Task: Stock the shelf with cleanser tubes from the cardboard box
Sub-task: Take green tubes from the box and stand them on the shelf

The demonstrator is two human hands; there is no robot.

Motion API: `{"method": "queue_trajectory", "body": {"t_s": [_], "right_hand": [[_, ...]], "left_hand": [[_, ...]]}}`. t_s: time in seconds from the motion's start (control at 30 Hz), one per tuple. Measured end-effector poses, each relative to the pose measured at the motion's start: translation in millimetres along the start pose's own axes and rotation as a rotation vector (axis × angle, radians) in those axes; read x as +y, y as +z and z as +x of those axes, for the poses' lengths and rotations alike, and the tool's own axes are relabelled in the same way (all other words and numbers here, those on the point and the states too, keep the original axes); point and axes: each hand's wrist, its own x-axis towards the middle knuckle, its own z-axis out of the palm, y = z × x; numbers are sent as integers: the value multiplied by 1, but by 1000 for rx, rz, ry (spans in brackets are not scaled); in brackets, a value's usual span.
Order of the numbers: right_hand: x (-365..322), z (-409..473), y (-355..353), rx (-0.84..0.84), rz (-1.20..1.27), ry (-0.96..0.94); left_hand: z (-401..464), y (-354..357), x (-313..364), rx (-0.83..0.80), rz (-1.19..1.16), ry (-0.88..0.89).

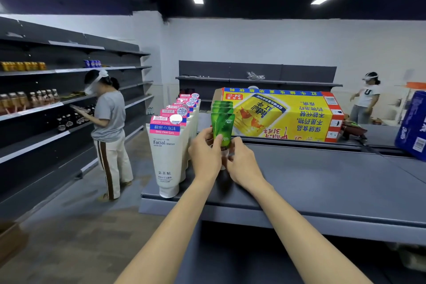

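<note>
Left hand (205, 153) and right hand (242, 160): fingers pinched on the lower end of the front green plastic cleanser tube (222, 129), upright, cap down; cap seemingly touching the grey metal shelf (322, 182). More green tubes behind. Row of white facial cleanser tubes (167, 157) along shelf's left edge. Yellow cardboard box (281, 116) at far edge.
</note>
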Motion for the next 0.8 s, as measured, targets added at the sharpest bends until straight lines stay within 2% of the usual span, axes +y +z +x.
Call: {"method": "queue_trajectory", "body": {"t_s": [0.8], "right_hand": [[10, 20, 9, 15, 11, -2]], "left_hand": [[16, 13, -12, -27, -29, -19]]}}
